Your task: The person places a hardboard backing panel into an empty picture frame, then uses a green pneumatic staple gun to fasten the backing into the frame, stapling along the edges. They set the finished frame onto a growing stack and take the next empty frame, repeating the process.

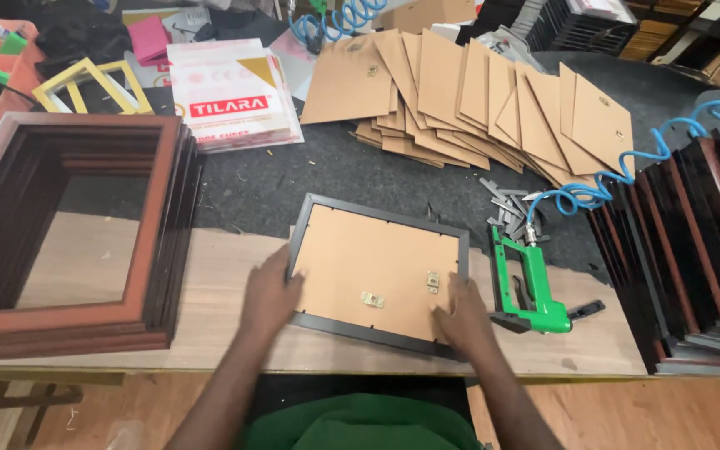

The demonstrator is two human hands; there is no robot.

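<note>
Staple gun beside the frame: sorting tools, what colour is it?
Bright green staple gun, head view.

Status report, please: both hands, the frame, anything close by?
Left hand on frame's left edge, right hand on lower right corner. Dark picture frame face down, flat on bench. Green air stapler just right, not touching.

One dark picture frame (378, 272) is lying face down, carrying two small metal hangers (402, 291). One green staple gun (525, 288) is lying beside it. Two blue coiled hoses (627, 171) are showing. One yellow frame (93, 86) is lying far left.
</note>
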